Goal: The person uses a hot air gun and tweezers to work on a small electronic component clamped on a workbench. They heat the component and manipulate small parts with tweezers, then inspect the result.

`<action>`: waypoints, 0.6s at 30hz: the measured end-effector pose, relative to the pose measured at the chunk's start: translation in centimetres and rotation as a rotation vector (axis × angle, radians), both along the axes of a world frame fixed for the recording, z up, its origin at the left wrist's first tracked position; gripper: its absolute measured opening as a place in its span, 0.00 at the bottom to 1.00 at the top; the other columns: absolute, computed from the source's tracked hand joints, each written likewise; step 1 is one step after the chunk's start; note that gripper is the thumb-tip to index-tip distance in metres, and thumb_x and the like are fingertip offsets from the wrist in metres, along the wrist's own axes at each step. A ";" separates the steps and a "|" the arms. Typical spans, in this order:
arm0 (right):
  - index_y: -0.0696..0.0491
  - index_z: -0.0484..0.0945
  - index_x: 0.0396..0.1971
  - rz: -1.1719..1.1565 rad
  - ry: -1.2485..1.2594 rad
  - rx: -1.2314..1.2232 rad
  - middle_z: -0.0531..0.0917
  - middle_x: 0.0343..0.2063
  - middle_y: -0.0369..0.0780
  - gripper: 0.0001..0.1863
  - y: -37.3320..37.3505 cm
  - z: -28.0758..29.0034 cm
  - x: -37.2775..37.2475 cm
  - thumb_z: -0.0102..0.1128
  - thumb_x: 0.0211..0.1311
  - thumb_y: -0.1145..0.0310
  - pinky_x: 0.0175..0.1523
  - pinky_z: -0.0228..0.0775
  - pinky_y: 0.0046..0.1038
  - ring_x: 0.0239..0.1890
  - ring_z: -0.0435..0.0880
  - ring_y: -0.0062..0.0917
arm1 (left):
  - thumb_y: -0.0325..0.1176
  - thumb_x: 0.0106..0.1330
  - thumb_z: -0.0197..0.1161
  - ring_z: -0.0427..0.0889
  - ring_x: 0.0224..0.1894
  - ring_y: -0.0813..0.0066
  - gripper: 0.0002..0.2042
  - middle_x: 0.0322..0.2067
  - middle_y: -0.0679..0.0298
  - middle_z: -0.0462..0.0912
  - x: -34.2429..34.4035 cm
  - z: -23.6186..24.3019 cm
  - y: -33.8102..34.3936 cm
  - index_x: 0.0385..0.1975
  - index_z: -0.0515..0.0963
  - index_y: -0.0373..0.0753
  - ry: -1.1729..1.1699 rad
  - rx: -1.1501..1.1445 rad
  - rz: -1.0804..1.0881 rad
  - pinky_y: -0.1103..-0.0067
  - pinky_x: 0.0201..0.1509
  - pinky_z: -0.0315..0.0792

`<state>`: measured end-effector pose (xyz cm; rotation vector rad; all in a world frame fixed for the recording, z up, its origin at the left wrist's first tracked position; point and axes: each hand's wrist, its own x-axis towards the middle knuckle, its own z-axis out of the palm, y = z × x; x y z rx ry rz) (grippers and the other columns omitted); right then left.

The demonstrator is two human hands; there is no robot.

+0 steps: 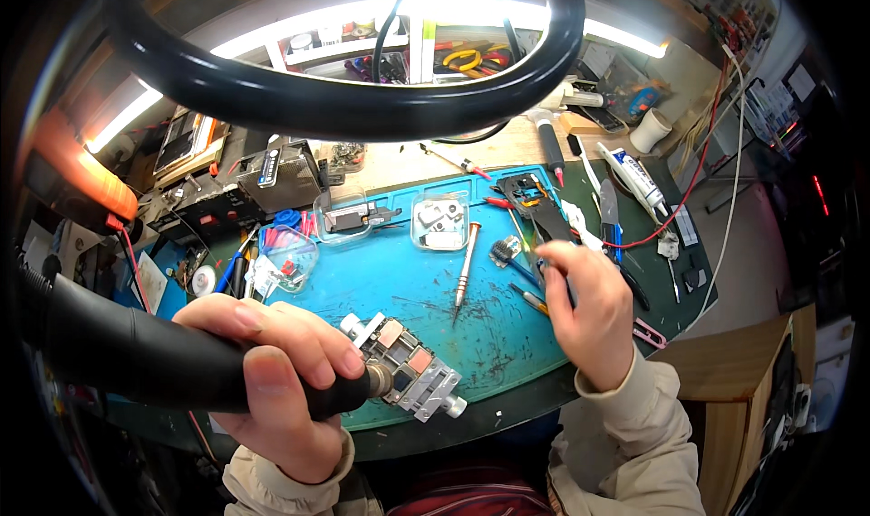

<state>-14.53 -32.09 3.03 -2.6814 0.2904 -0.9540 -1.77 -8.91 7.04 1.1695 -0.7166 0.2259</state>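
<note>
My left hand (281, 371) is wrapped round the black handle of a hot-air gun (163, 357), its metal nozzle pointing right. Just past the nozzle sits a small metal clamp (435, 394) with a circuit board (403, 351) in it, bearing copper-coloured squares. The nozzle overlaps the board's left edge in view; I cannot tell whether they touch. My right hand (591, 308) is at the mat's right side, above the tools there, with thumb and fingers closed together. Whatever the fingers hold is mostly hidden. Beside them lie a brush (509, 255) and a dark phone part (535, 203).
A screwdriver (467, 267) lies on the blue mat (372, 271). Clear boxes of small parts (440, 221) stand behind it. A black ring (362, 108) crosses the upper view. White tube (639, 185), knife (609, 212) and red cable lie right; a metal-cased device (281, 185) stands back left.
</note>
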 end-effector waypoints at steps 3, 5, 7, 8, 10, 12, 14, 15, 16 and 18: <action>0.55 0.77 0.51 0.034 -0.040 0.646 0.84 0.31 0.39 0.11 -2.1 -0.1 0.9 0.55 0.73 0.81 0.34 0.75 0.24 0.29 0.86 0.20 | 0.39 0.80 0.52 0.74 0.19 0.76 0.14 0.23 0.66 0.70 0.1 -0.1 -0.1 0.51 0.62 0.35 0.000 -0.006 0.002 0.79 0.25 0.74; 0.53 0.74 0.56 0.091 -0.095 0.906 0.84 0.37 0.39 0.13 -2.2 0.6 0.5 0.52 0.77 0.80 0.30 0.73 0.18 0.29 0.84 0.17 | 0.40 0.81 0.52 0.74 0.19 0.76 0.14 0.23 0.66 0.70 0.2 0.1 0.2 0.52 0.62 0.35 -0.001 0.005 0.016 0.79 0.25 0.74; 0.52 0.75 0.57 0.207 -0.076 1.102 0.84 0.42 0.42 0.13 -2.4 1.2 -0.7 0.48 0.79 0.78 0.26 0.68 0.14 0.29 0.83 0.16 | 0.40 0.81 0.52 0.74 0.20 0.76 0.14 0.23 0.66 0.70 0.2 -0.1 -0.1 0.52 0.62 0.35 0.003 0.003 -0.007 0.79 0.25 0.74; 0.54 0.76 0.61 0.334 -0.041 1.263 0.84 0.42 0.43 0.16 -2.7 0.8 -1.6 0.47 0.80 0.78 0.27 0.72 0.16 0.31 0.85 0.18 | 0.40 0.81 0.51 0.74 0.20 0.76 0.14 0.23 0.66 0.70 0.1 0.0 -0.1 0.52 0.62 0.35 0.002 0.007 -0.018 0.79 0.25 0.75; 0.58 0.74 0.66 0.307 0.090 1.535 0.84 0.43 0.44 0.20 -1.1 1.6 -2.3 0.47 0.79 0.79 0.29 0.77 0.19 0.32 0.86 0.20 | 0.40 0.81 0.51 0.75 0.20 0.76 0.14 0.23 0.66 0.71 0.1 -0.2 0.4 0.52 0.62 0.35 -0.008 0.022 -0.010 0.78 0.26 0.76; 0.60 0.74 0.66 0.426 0.169 1.545 0.83 0.42 0.42 0.23 0.5 1.1 -3.0 0.58 0.73 0.79 0.38 0.83 0.22 0.41 0.86 0.23 | 0.40 0.81 0.51 0.75 0.20 0.76 0.15 0.23 0.66 0.71 0.1 -0.1 0.2 0.52 0.62 0.35 -0.001 0.017 -0.042 0.78 0.26 0.76; 0.60 0.76 0.61 0.456 0.222 1.612 0.83 0.42 0.39 0.22 2.7 1.6 -3.0 0.68 0.68 0.78 0.42 0.81 0.22 0.44 0.85 0.21 | 0.41 0.79 0.57 0.75 0.19 0.75 0.17 0.22 0.65 0.72 -0.1 0.0 0.0 0.51 0.62 0.35 0.056 -0.021 -0.031 0.77 0.25 0.77; 0.58 0.78 0.55 0.483 0.260 1.470 0.83 0.41 0.37 0.21 3.1 0.6 -3.4 0.74 0.65 0.75 0.42 0.78 0.22 0.43 0.84 0.19 | 0.41 0.77 0.62 0.76 0.19 0.74 0.19 0.21 0.64 0.74 -0.3 0.1 -0.2 0.50 0.62 0.36 0.107 -0.055 -0.024 0.76 0.25 0.78; 0.57 0.81 0.51 0.524 0.246 1.160 0.85 0.37 0.37 0.17 3.2 -0.6 -3.5 0.75 0.65 0.74 0.39 0.75 0.22 0.38 0.84 0.19 | 0.41 0.75 0.67 0.77 0.19 0.73 0.21 0.20 0.63 0.75 -0.3 0.2 -0.2 0.49 0.62 0.36 0.159 -0.090 -0.019 0.75 0.25 0.79; 0.57 0.83 0.48 0.629 0.217 0.973 0.86 0.32 0.39 0.14 3.9 -0.6 -2.5 0.75 0.65 0.73 0.36 0.74 0.23 0.32 0.85 0.19 | 0.41 0.79 0.57 0.75 0.18 0.74 0.17 0.21 0.65 0.72 -0.1 0.1 0.1 0.51 0.61 0.35 0.055 -0.013 -0.021 0.77 0.25 0.77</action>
